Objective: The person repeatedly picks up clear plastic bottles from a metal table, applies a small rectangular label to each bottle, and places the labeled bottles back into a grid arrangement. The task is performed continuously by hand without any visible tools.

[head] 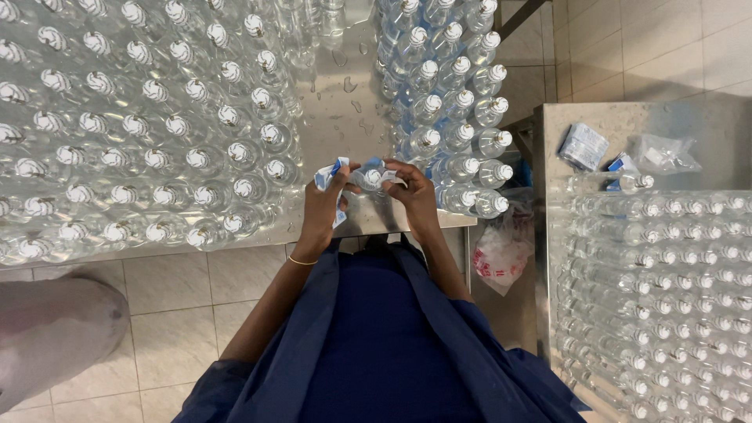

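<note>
Blue sleeves nearest; left hand (325, 205) pinches blue-white labels (329, 174), right hand (413, 192) grips clear bottle (373, 178). Labelling underway; label must seat squarely.

One head-worn camera looks straight down (from close above) at the steel table (345, 102) and tiled floor (180, 313).

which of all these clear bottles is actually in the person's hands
The one bottle at the steel table's front edge, gripped between the left hand and right hand. All the others stand untouched in packed groups.
</note>
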